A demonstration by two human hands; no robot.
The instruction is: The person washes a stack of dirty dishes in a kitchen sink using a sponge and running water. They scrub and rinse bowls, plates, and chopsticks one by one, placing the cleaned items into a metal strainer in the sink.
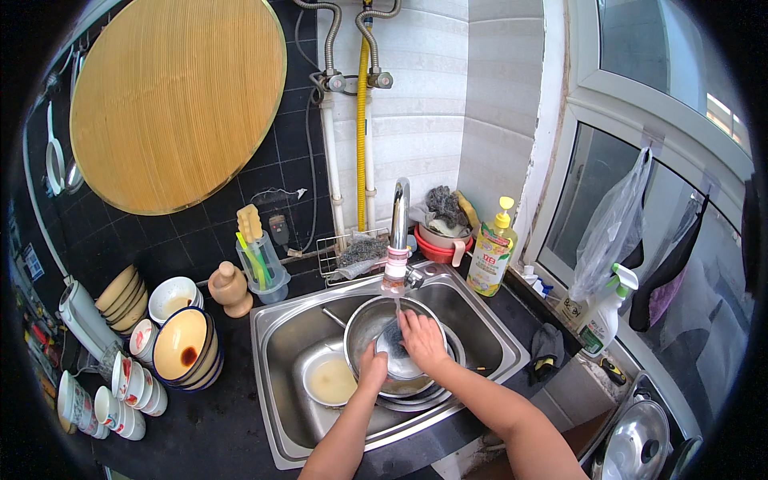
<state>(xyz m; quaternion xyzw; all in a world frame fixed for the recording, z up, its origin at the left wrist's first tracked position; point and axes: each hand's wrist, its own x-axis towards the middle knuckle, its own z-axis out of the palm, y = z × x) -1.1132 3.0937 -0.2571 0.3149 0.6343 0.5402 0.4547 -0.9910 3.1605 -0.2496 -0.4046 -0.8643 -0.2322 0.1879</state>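
Observation:
Over the sink [270, 400], my left hand [371, 370] grips the rim of a small shiny bowl [402, 368], fingers wrapped at its left side. My right hand [424, 340] is closed on a dark grey scouring pad [393, 336], pressed against the inside of that bowl. Part of the pad is hidden under the fingers. Below them sits a larger steel pan [357, 326], its handle pointing up left. Water falls from the chrome tap [401, 216] just above my hands. At the sink's left lies a bowl with cloudy liquid [332, 380].
Stacked bowls [182, 344] and small cups [124, 412] crowd the left counter beside a wooden mortar [230, 288]. A yellow soap pump bottle [492, 254] stands behind the sink's right corner. A spray bottle [604, 316] and pot lid [638, 440] are farther right.

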